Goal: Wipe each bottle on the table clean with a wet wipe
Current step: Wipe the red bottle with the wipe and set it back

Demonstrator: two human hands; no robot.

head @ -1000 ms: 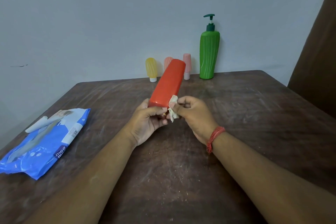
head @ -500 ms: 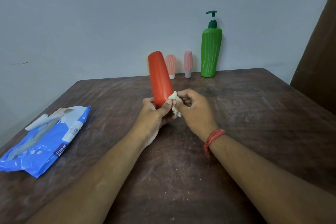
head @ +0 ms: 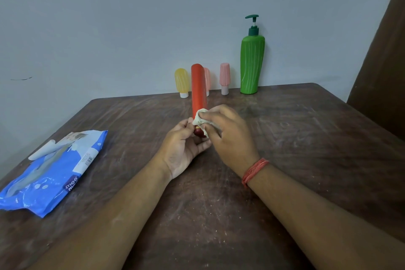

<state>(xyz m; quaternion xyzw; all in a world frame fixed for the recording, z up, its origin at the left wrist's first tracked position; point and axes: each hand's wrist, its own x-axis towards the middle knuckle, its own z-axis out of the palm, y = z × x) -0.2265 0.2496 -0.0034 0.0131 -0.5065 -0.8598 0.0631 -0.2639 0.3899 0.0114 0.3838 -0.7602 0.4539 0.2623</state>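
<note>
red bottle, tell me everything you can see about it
The red bottle is a tall, slim, smooth tube of glossy orange-red plastic with a rounded top and no label showing. It is held roughly upright above the table, in front of the small bottles by the wall. The left hand grips its darker lower end, while the right hand presses a crumpled wet wipe against its lower part. Its cap end is mostly hidden.

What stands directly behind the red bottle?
A pink bottle by the wall, only its right edge showing past the red bottle; the rest is covered.
</note>
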